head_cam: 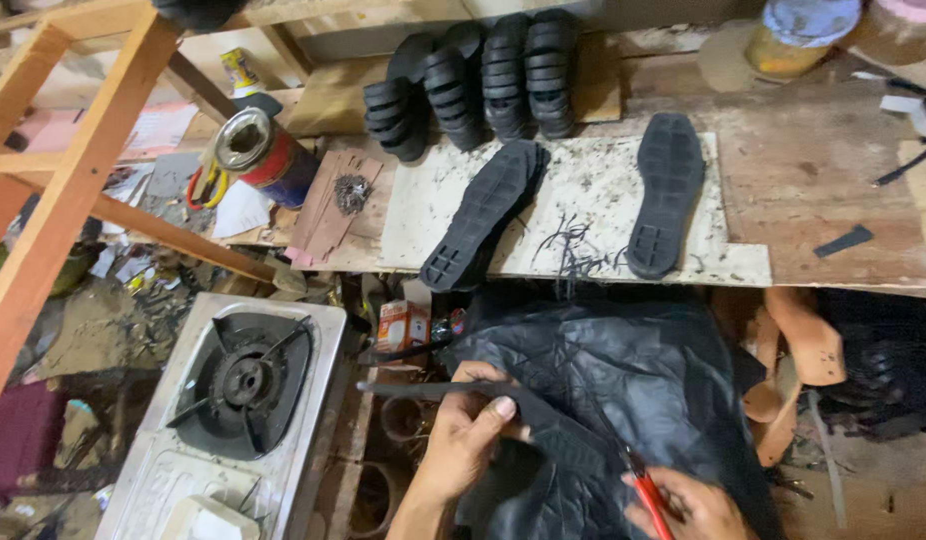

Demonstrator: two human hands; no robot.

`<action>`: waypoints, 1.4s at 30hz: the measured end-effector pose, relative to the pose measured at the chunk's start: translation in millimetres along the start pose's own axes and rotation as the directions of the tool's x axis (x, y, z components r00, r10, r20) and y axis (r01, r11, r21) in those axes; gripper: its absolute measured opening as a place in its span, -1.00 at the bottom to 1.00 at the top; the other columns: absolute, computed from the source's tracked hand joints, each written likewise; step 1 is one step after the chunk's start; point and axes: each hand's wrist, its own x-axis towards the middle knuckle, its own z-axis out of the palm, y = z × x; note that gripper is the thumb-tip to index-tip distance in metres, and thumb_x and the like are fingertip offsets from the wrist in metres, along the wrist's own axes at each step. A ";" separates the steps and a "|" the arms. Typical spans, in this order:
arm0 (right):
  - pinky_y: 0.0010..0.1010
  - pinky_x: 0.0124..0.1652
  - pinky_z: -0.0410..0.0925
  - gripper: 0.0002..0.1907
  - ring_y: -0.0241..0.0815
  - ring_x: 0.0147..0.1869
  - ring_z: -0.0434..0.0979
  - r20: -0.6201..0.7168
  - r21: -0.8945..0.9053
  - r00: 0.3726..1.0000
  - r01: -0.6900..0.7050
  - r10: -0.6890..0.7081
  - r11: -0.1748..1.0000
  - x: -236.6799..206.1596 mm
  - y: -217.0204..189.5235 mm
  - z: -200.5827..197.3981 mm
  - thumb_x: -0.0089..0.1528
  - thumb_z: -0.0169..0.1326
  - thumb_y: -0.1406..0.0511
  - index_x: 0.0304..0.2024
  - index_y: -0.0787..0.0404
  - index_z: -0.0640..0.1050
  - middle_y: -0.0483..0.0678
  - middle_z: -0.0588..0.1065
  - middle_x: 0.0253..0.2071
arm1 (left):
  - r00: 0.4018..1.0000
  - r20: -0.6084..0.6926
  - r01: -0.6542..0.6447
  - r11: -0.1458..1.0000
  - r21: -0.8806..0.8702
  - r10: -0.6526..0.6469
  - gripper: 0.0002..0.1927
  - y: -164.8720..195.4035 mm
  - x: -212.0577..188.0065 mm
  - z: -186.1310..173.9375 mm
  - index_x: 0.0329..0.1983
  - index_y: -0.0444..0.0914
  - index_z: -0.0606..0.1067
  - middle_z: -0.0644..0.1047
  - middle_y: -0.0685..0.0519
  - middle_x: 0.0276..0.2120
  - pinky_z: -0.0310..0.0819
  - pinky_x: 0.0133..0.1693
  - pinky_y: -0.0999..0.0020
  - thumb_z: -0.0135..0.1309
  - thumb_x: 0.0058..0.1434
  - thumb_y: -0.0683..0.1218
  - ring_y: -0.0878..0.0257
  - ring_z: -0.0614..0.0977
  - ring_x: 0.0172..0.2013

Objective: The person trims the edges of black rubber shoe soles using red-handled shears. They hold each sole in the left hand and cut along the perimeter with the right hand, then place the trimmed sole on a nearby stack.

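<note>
Head view: ridged black rubber soles

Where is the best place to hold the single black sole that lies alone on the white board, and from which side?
Grip the black sole at its narrow waist, fingers coming from above and pinching across its width. It lies flat, tread up, lengthwise away from the person, with bare white board on both long sides, so probably nothing blocks the fingers there. The near end is edged by rubber trimmings.

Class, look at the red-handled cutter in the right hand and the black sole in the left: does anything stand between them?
Nothing visible does. The left hand holds the black sole by its thin edge over the black plastic sheet. The red-handled cutter in the right hand lies just right of it, only the sheet beneath.
</note>
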 end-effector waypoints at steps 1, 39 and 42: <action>-0.48 -0.40 0.35 -0.53 -0.34 -0.48 0.50 0.046 0.038 0.998 0.039 -0.041 0.998 -1.0 8.2 2.3 0.00 0.52 0.33 -0.03 0.13 0.70 -0.07 0.63 -0.53 | 1.000 -0.007 0.001 1.000 0.017 -0.001 -0.56 3.1 -2.4 -2.1 0.21 -0.37 0.34 0.59 -0.02 -0.22 0.59 -0.33 0.33 0.10 0.30 -0.17 0.26 0.61 -0.38; -0.45 -0.09 0.50 -0.59 -0.29 -0.11 0.74 0.386 -0.181 0.736 0.652 -0.556 0.737 -38.4 -0.5 -11.3 0.17 0.36 0.09 0.01 0.08 0.67 -0.15 0.68 -0.13 | 0.961 -0.090 -0.276 0.936 -0.218 0.262 -0.36 0.0 -58.2 -14.8 0.31 -0.34 0.23 0.57 -0.09 -0.08 0.54 -0.06 0.22 0.17 0.18 -0.39 0.15 0.64 -0.11; -0.46 -0.12 0.57 -0.51 -0.27 -0.15 0.73 0.346 -0.238 0.846 0.497 -0.405 0.835 -41.4 1.0 -9.3 0.07 0.34 0.15 0.06 0.04 0.67 -0.14 0.67 -0.14 | 0.958 -0.102 -0.286 0.931 -0.229 0.270 -0.29 -2.0 -59.2 -18.8 0.35 -0.27 0.23 0.57 -0.06 -0.12 0.54 -0.08 0.24 0.18 0.15 -0.38 0.18 0.64 -0.14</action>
